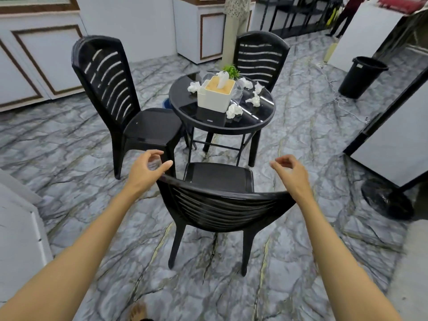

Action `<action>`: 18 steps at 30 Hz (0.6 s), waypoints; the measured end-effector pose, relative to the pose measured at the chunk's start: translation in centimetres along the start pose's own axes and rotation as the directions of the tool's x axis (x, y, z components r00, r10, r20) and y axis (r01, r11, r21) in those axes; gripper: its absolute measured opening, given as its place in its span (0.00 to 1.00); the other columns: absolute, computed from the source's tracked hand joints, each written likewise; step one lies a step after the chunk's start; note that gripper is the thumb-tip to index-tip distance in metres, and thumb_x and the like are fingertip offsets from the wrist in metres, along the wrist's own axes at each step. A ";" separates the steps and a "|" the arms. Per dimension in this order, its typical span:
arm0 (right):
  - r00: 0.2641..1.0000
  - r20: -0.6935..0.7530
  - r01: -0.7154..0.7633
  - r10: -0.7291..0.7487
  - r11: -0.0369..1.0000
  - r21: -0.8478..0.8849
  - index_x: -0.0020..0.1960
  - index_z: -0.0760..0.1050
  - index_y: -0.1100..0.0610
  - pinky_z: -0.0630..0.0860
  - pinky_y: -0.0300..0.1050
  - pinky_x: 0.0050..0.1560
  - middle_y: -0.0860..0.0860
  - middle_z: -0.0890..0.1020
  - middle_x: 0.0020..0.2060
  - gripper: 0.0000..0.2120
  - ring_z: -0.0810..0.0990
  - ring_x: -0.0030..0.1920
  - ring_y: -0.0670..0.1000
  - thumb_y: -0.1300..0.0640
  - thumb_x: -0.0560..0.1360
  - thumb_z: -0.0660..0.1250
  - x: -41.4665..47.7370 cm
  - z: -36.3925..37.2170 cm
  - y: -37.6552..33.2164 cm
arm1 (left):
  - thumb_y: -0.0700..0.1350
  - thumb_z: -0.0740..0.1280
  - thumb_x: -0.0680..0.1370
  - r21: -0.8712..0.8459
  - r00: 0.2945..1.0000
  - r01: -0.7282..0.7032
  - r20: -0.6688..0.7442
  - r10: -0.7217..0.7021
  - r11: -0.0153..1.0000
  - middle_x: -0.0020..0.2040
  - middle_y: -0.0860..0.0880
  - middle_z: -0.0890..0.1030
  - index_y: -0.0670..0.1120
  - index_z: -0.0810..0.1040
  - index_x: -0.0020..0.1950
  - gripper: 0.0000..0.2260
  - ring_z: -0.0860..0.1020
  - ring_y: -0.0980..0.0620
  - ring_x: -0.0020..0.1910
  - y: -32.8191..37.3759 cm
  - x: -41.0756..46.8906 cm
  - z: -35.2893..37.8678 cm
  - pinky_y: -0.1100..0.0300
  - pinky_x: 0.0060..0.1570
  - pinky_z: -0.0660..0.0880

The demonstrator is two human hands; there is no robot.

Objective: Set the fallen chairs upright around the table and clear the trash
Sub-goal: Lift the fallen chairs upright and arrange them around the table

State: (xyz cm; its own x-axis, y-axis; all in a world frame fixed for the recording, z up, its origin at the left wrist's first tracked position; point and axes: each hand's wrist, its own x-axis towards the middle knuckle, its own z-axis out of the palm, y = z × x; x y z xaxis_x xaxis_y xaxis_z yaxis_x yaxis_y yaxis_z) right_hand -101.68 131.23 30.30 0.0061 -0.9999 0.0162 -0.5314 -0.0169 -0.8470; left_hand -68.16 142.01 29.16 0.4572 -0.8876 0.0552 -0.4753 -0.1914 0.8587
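Now | chair (220, 177) upright | left hand (146, 169), right hand (290, 173): fingers (152, 152) loosely curled, empty | just above backrest (217, 206)

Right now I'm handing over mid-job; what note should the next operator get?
Left hand open by a back corner of the near chair; right hand open by the other corner. Both hold nothing.
Done: near chair, left chair and far chair stand upright around the table.
Left: crumpled tissues lie on the table; the bin stands on the floor to the right.
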 end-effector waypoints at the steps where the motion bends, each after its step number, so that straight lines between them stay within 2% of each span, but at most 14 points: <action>1: 0.998 0.036 0.060 -0.059 0.998 -0.016 0.52 0.75 0.52 0.72 0.44 0.58 0.47 0.80 0.51 0.12 0.77 0.55 0.47 0.48 0.72 0.69 0.3 0.8 -1.9 | 0.52 0.69 0.73 0.029 1.000 -0.012 0.006 0.011 1.000 0.60 0.46 0.77 0.46 0.74 0.62 0.20 0.74 0.50 0.61 0.1 0.5 -0.9 0.59 0.57 0.68; 4: 0.964 0.176 0.203 -0.197 0.979 -0.016 0.61 0.74 0.54 0.69 0.41 0.58 0.49 0.78 0.58 0.18 0.75 0.59 0.48 0.48 0.74 0.68 1.2 4.9 -8.0 | 0.53 0.69 0.74 0.060 0.999 0.005 0.046 -0.008 0.998 0.67 0.47 0.73 0.49 0.70 0.68 0.25 0.71 0.48 0.67 -0.6 2.2 -4.2 0.57 0.63 0.66; 6: 0.914 0.331 0.271 -0.235 0.960 -0.067 0.66 0.70 0.52 0.68 0.43 0.60 0.51 0.75 0.63 0.22 0.72 0.64 0.50 0.47 0.74 0.67 1.6 9.1 -11.6 | 0.56 0.68 0.73 0.090 0.997 0.036 0.063 -0.042 0.995 0.69 0.47 0.72 0.51 0.68 0.70 0.27 0.71 0.46 0.67 -1.6 3.6 -6.8 0.54 0.65 0.67; 9: 0.778 0.587 0.381 -0.225 0.912 -0.155 0.73 0.61 0.49 0.67 0.49 0.67 0.51 0.67 0.72 0.29 0.66 0.71 0.52 0.44 0.76 0.64 2.0 16.9 -16.1 | 0.56 0.67 0.74 0.187 0.994 0.060 0.075 -0.075 0.981 0.71 0.46 0.70 0.50 0.67 0.71 0.27 0.69 0.46 0.69 -3.6 5.7 -10.8 0.53 0.66 0.65; 11: 0.685 0.703 0.448 -0.192 0.872 -0.199 0.75 0.56 0.50 0.65 0.52 0.70 0.51 0.62 0.75 0.31 0.63 0.73 0.54 0.44 0.77 0.62 2.0 22.4 -18.6 | 0.55 0.66 0.75 0.237 0.989 0.085 0.097 -0.111 0.968 0.72 0.46 0.69 0.49 0.66 0.72 0.27 0.67 0.46 0.70 -5.5 7.1 -13.6 0.54 0.66 0.64; 14: 0.617 0.769 0.529 -0.165 0.811 -0.250 0.76 0.54 0.51 0.60 0.56 0.73 0.51 0.59 0.76 0.31 0.60 0.75 0.54 0.43 0.78 0.60 1.8 30.5 -22.0 | 0.55 0.65 0.75 0.284 0.978 0.142 0.109 -0.179 0.948 0.72 0.45 0.68 0.48 0.65 0.72 0.28 0.66 0.45 0.71 -9.0 9.5 -18.0 0.51 0.67 0.64; 18: 0.556 0.809 0.593 -0.194 0.774 -0.222 0.77 0.53 0.55 0.47 0.57 0.75 0.52 0.56 0.77 0.31 0.52 0.77 0.53 0.44 0.79 0.58 1.2 39.7 -26.4 | 0.56 0.64 0.76 0.330 0.972 0.191 0.066 -0.224 0.925 0.74 0.47 0.65 0.47 0.64 0.73 0.28 0.64 0.47 0.73 -13.3 12.7 -23.9 0.54 0.69 0.61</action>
State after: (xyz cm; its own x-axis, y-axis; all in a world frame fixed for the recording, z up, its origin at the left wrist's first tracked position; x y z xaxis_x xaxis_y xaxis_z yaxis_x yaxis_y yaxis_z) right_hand -53.98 130.36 31.59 0.7913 -0.5550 -0.2566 -0.5958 -0.6052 -0.5280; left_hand -38.04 143.27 30.60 0.5013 -0.8479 -0.1726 -0.6001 -0.4844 0.6366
